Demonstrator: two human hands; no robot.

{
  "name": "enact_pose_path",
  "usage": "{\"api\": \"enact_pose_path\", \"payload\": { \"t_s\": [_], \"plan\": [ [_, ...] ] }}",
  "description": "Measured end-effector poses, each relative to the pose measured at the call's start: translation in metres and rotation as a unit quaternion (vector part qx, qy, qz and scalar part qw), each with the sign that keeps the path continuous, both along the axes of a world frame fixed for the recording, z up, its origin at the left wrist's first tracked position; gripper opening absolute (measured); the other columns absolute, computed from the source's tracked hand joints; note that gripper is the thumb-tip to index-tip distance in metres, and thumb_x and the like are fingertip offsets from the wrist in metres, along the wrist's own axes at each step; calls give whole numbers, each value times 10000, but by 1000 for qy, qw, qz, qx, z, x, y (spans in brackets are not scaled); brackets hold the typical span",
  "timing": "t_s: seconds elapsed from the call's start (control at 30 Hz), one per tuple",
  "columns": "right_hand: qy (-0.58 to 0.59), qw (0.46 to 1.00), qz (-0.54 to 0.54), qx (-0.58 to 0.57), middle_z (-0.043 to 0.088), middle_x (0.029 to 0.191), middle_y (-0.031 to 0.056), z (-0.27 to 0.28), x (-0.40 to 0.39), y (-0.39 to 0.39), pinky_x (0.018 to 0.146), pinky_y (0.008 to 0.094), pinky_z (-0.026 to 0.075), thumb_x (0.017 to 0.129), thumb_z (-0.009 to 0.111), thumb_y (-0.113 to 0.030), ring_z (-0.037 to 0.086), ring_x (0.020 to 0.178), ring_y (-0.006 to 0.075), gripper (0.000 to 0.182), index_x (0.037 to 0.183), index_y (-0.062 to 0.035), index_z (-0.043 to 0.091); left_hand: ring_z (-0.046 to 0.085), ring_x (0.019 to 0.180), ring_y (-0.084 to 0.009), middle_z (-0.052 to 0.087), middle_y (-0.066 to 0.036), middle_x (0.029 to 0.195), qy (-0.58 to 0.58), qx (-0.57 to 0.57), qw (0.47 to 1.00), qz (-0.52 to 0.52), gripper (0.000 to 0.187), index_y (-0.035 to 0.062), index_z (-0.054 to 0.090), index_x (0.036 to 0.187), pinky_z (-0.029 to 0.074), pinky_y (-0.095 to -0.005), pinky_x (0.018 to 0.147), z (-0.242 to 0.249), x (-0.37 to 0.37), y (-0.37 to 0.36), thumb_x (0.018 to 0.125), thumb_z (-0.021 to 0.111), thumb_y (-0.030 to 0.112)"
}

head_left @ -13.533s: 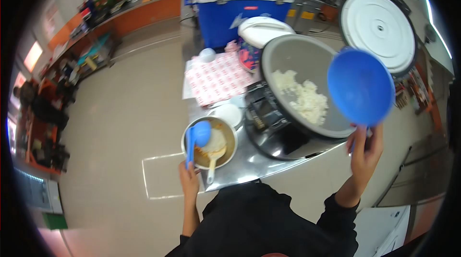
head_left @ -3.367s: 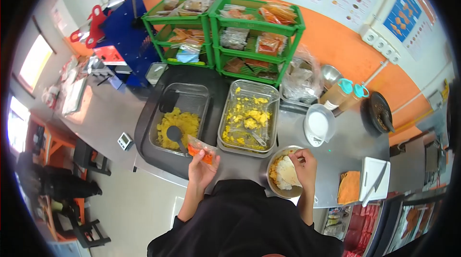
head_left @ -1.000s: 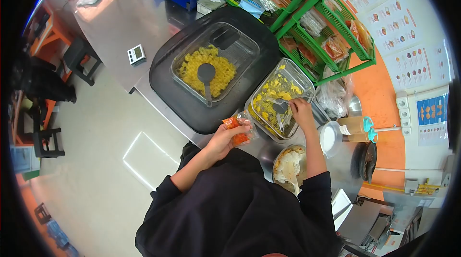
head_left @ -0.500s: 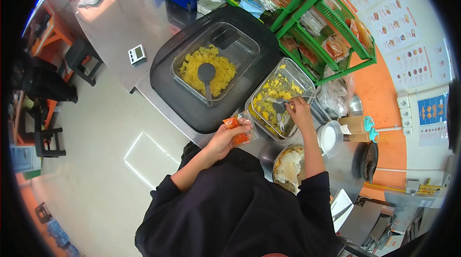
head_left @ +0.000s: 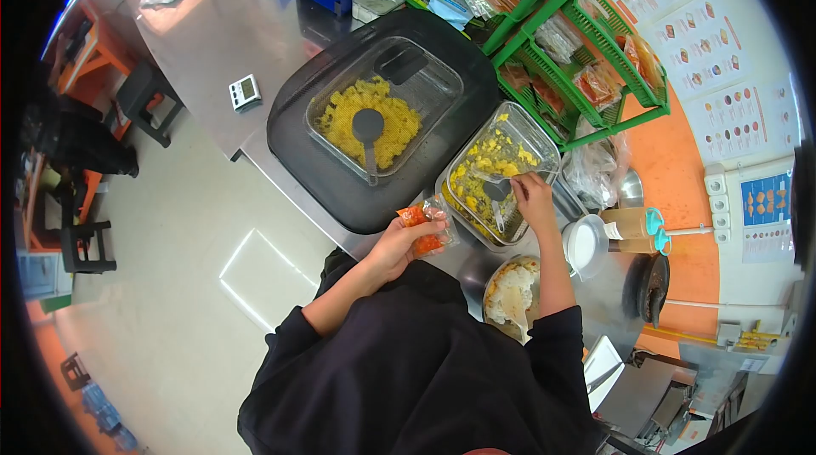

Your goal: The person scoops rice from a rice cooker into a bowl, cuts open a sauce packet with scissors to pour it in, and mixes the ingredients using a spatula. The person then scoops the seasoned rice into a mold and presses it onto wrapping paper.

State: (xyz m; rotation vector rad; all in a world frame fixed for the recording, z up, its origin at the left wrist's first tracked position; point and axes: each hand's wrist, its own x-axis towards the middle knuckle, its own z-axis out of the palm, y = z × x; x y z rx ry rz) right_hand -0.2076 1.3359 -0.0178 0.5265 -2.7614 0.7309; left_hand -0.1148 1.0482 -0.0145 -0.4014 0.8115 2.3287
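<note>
My left hand [head_left: 406, 242] is closed around small clear sachets with orange-red contents [head_left: 422, 227], held in front of my body beside the counter edge. My right hand [head_left: 533, 196] reaches over the right rim of a clear rectangular container [head_left: 507, 242] that holds yellow crumbled food [head_left: 476, 167]. Its thumb and fingers are pinched together; a thin, pale, translucent piece shows by the fingertips, too small to name. A dark scoop [head_left: 496, 190] with a clear handle lies in the food, just left of those fingertips.
Yellow rice-like food [head_left: 399, 127] with a dark ladle [head_left: 367, 126] sits in the large black-rimmed warmer [head_left: 297, 179]. A bowl of white rice [head_left: 512, 292], a white cup [head_left: 581, 247] and sauce bottles [head_left: 629, 224] stand right. Green baskets [head_left: 586, 106] hold packets behind; a timer [head_left: 245, 93] lies left.
The view has shifted very slightly. My right hand stays pinched over the container, and my left hand keeps the sachets in almost the same place.
</note>
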Motion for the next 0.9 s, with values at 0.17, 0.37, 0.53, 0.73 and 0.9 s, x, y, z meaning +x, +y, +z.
{"api": "enact_pose_path", "payload": {
  "t_s": [0.17, 0.37, 0.53, 0.73, 0.9],
  "plan": [
    [-7, 1000, -2, -13, 605, 775, 123, 2, 0, 0, 546, 321, 444, 813, 651, -38, 570, 576, 239, 65, 848, 17, 643, 621, 898, -140, 602, -6, 999, -1, 0, 1000, -2, 149, 99, 595, 1004, 542, -327, 743, 0, 0, 0, 863, 643, 96],
    [-4, 1000, -2, -3, 603, 766, 118, 3, 1, -1, 541, 307, 442, 815, 642, -32, 567, 564, 222, 64, 853, 18, 646, 621, 895, -142, 599, -9, 1003, 0, 0, 1000, 0, 146, 98, 593, 998, 545, -329, 745, 2, 0, -1, 861, 644, 97],
    [-53, 998, -21, -40, 583, 746, 101, 8, 6, -6, 527, 295, 442, 806, 643, -30, 561, 541, 194, 70, 858, 16, 647, 621, 892, -138, 596, -8, 1000, 5, 0, 1000, -4, 137, 98, 591, 990, 547, -321, 744, 0, 0, 0, 864, 643, 101],
    [-14, 999, -31, -2, 550, 752, 106, 0, 10, -9, 565, 308, 471, 777, 650, -9, 575, 602, 219, 75, 818, 22, 596, 621, 883, -136, 593, -9, 995, 2, 0, 1000, -4, 136, 98, 588, 985, 549, -315, 742, 0, 0, 0, 861, 646, 97],
    [101, 984, 12, 145, 535, 802, 127, -8, 24, -16, 651, 371, 505, 770, 623, -18, 597, 742, 280, 82, 797, -2, 548, 628, 869, -120, 634, -8, 996, 18, -9, 1000, 5, 206, 102, 602, 1019, 537, -288, 719, -3, 1, 1, 836, 687, 146]
  ]
}}
